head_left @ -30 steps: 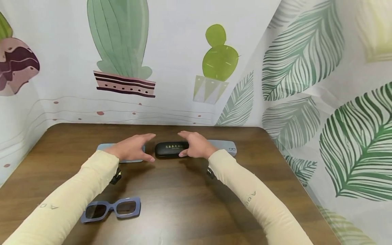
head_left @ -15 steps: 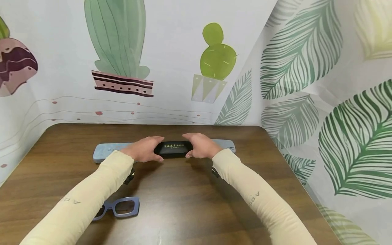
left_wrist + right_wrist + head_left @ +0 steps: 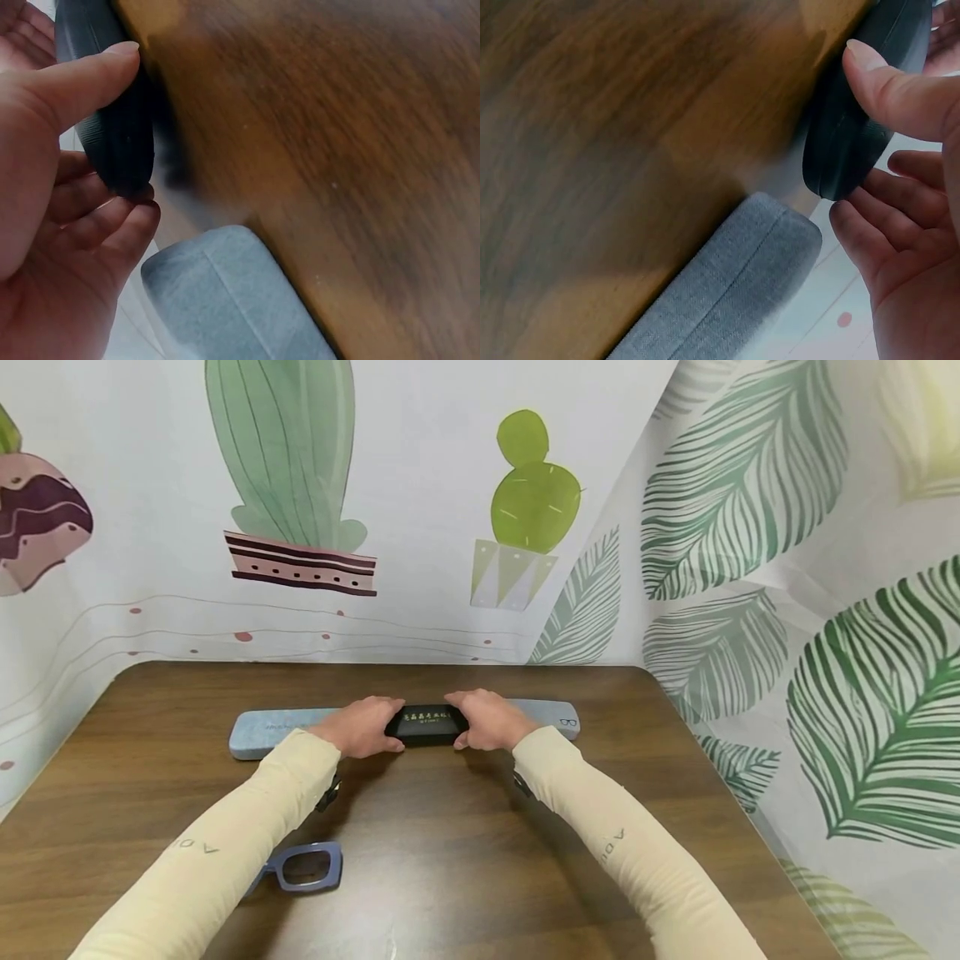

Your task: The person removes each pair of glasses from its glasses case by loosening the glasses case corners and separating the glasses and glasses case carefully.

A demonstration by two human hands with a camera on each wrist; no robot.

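Note:
A black glasses case (image 3: 427, 721) with gold lettering on its top lies near the back of the table. My left hand (image 3: 362, 728) grips its left end and my right hand (image 3: 491, 720) its right end. In the left wrist view, the thumb presses the near side of the black case (image 3: 124, 146) while the fingers curl behind its end. The right wrist view has the thumb and fingers placed likewise around the black case (image 3: 847, 135). To the left is a light blue glasses case (image 3: 262, 732), partly covered by my left hand. A grey-blue glasses case (image 3: 551, 717) sits behind my right hand.
Blue-framed sunglasses (image 3: 309, 867) lie on the wooden table (image 3: 465, 843) at front left, partly hidden under my left sleeve. A printed cloth wall (image 3: 420, 527) rises right behind the table's back edge.
My left hand has moved right, off the light blue case and onto the black case's left end. The right hand has shifted slightly to the right end. The black case has stayed about where it was.

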